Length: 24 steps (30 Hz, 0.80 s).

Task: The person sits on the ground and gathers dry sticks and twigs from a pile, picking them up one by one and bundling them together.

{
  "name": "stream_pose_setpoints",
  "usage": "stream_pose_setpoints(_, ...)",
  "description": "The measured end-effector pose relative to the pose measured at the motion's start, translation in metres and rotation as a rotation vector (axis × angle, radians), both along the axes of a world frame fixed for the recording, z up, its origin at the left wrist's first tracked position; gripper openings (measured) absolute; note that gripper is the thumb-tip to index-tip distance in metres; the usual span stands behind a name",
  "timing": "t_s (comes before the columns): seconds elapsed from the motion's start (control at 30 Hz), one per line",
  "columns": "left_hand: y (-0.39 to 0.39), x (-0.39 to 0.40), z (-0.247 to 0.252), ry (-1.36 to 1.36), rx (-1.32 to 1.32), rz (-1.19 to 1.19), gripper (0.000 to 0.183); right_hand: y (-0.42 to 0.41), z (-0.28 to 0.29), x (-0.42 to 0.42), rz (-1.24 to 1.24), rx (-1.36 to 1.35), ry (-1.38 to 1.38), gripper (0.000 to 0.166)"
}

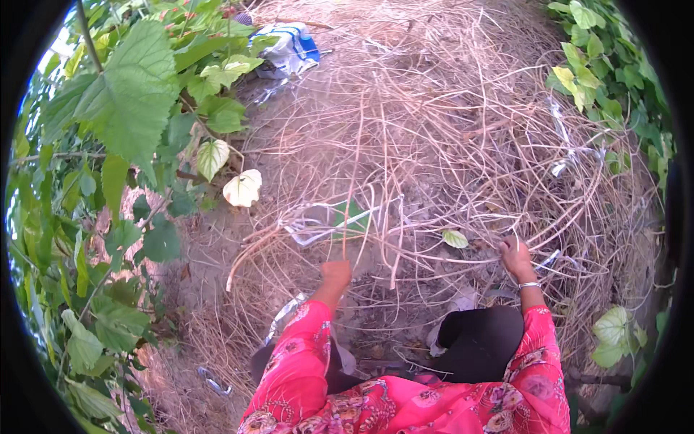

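My left hand (336, 273) is closed around the lower end of a long brown stem (355, 168) that runs up over the ground. My right hand (516, 255), with a bangle at its wrist, is closed on pale thin stems (466, 261) at the right. Between and beyond my hands lies a loose tangle of dry, stripped stems (428, 152). A white plastic strip (309, 237) lies among them, ahead of my left hand. A small green leaf (455, 238) rests left of my right hand.
Leafy green vines (130, 97) hang close on the left, and more foliage (623, 70) stands at the right. A white and blue plastic sack (287, 51) lies at the top left of the ground. Silvery plastic scraps (564, 146) are caught in stems at the right.
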<state>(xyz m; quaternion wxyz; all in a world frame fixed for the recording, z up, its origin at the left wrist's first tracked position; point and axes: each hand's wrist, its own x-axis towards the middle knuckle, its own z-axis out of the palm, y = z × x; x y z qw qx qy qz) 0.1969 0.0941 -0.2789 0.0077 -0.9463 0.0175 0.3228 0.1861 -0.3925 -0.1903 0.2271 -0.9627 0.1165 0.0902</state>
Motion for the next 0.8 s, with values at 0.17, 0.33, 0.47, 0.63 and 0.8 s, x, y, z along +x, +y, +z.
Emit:
stream_pose_setpoints(0.17,-0.016,0.009,0.059,0.058,0.157,-0.214,0.024,0.024,0.067,-0.001,0.144,0.146,-0.200,0.020)
stream_pose_setpoints(0.33,-0.043,0.029,0.179,-0.317,0.034,-0.139,0.024,0.042,0.135,-0.026,0.114,0.093,-0.187,0.023)
stream_pose_setpoints(0.47,-0.104,-0.002,0.314,-0.380,-0.552,-0.004,0.029,0.052,0.179,-0.062,0.090,0.134,-0.263,0.029)
stream_pose_setpoints(0.63,-0.197,-0.078,0.322,-0.538,-0.897,-0.546,0.053,0.072,0.239,-0.096,0.161,0.263,-0.494,0.031)
stream_pose_setpoints(0.8,-0.228,-0.113,0.339,-0.331,-0.765,-0.482,0.025,0.074,0.261,-0.133,0.274,0.312,-0.500,0.036)
